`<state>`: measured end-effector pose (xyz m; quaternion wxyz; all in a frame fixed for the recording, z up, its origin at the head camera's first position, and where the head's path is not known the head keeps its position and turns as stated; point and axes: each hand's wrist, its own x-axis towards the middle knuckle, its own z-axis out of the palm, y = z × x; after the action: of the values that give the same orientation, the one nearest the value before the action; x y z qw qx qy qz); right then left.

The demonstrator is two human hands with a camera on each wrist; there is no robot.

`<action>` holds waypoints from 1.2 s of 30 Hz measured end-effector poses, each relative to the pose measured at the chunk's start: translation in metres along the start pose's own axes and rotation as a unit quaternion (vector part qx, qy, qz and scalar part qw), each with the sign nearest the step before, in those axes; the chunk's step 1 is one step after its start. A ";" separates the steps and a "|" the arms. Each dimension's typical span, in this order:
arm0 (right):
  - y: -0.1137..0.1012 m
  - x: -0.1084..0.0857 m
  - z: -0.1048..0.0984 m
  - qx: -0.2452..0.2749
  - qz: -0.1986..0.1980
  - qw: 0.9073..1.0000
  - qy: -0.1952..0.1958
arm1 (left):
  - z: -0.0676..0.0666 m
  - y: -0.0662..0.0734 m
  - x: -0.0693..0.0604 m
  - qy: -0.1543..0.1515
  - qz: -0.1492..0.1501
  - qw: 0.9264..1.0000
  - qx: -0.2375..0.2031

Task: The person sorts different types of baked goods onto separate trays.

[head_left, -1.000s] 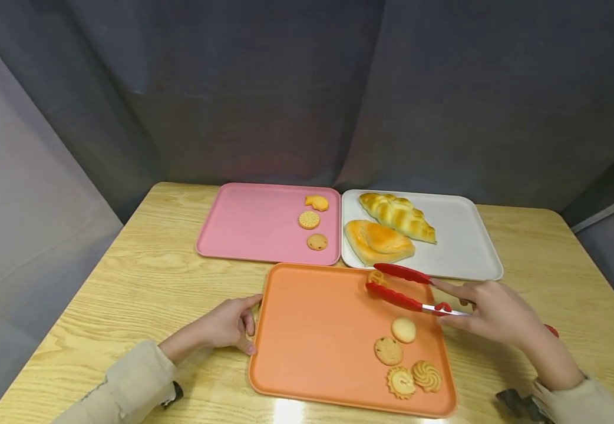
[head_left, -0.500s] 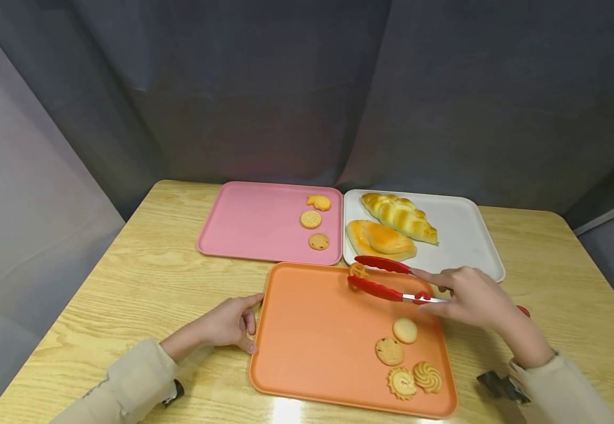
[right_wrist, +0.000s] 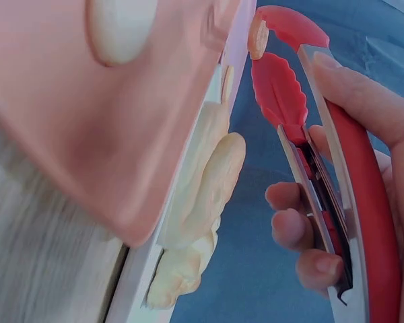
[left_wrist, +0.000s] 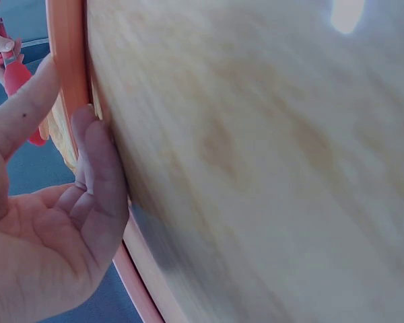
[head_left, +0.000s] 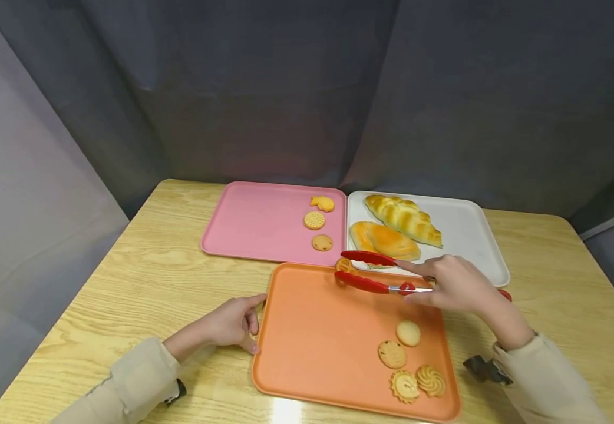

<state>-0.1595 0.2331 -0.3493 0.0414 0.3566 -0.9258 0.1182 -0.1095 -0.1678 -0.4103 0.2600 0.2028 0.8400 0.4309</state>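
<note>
Pinching roundish cookie (knotted, seemingly): metal tongs, scalloped red tips.

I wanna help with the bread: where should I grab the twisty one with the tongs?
Probably close the red tongs across the narrow right end of the twisty bread, coming from the right: that end sticks out past the smooth bread, and bare white tray lies beside it.

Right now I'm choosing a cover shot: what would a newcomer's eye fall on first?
Probably the red tongs in the right hand, a cookie between their tips, seen in the head view against the far edge of the orange tray. Next, perhaps, the two breads on the white tray beyond, with three cookies on the pink tray to its left.
</note>
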 end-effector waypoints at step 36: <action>-0.013 0.085 0.001 0.010 0.023 0.998 -0.064 | 0.000 -0.001 0.001 -0.003 -0.002 1.000 -0.004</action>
<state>-0.2142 0.1685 -0.3342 -0.0241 0.3427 -0.9332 0.1049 -0.1103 -0.1681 -0.4111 0.2642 0.2016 0.8380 0.4329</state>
